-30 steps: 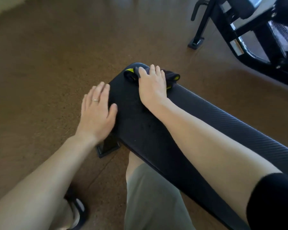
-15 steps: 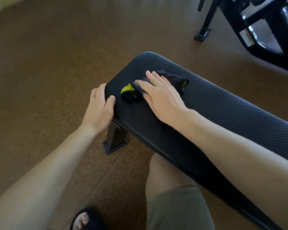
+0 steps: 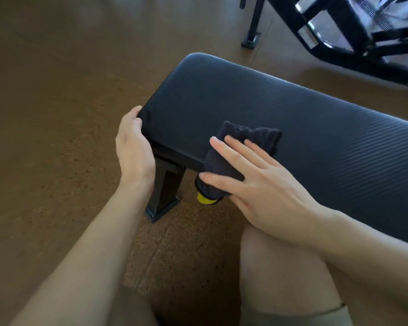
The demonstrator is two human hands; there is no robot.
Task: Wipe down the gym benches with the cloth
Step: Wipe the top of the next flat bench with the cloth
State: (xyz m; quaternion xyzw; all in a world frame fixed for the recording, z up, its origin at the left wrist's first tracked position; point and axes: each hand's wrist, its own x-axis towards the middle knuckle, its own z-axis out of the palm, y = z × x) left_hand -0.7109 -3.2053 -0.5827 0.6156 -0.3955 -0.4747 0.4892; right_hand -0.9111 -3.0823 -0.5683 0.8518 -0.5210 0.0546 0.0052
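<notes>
A person crouches beside a black padded gym bench, both bare arms reaching in from the near side. The right hand lies flat with fingers straight and slightly spread, pressing a dark cloth against the near edge of the pad; the thumb stretches along the cloth where it folds down over the side. The cloth sits directly under the fingers, its bunched upper part resting on the ribbed top surface just beyond the fingertips, its lower end hanging below the pad's edge and showing a yellow patch (a trim or label, hard to say which from here). The left hand cups the rounded corner of the bench end, palm against the side and fingers curled around the edge, though the fingertips are hidden behind the pad. Just below that hand, a black metal leg drops to a square foot on the brown speckled floor. The person's bare knee rises in front of the bench, with olive shorts at the bottom edge. Black equipment framing stands well apart at the upper right.
</notes>
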